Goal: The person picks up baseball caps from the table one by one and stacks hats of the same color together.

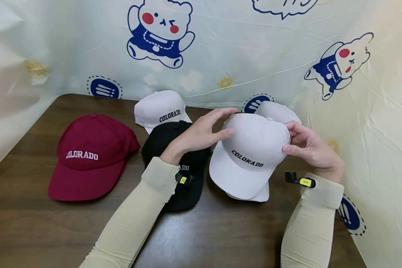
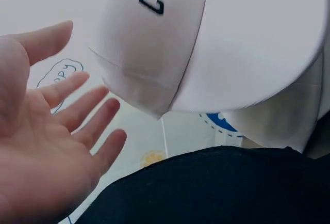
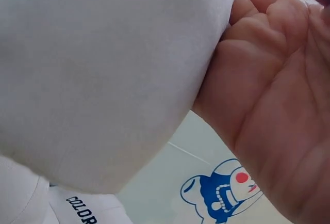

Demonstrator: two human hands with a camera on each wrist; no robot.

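A white cap (image 1: pixel 254 137) with dark COLORADO lettering is tilted with its brim toward me. The thumb and fingers of my right hand (image 1: pixel 311 147) pinch its right side. At the left of its crown, my left hand (image 1: pixel 204 132) is spread with extended fingers; in the left wrist view the fingertips lie close to the cap's edge, gripping nothing. Another white brim (image 1: pixel 264 194) shows below the held cap, and a white crown (image 1: pixel 278 110) behind it. Beneath my left wrist lies a black cap (image 1: pixel 181 193), partly hidden by the forearm.
A maroon cap (image 1: pixel 93 149) sits on the left of the brown wooden table (image 1: pixel 26 227). Another white cap (image 1: pixel 162 106) stands at the back, partly behind the black one. A printed cloth (image 1: pixel 207 48) with bear figures hangs along the back and sides.
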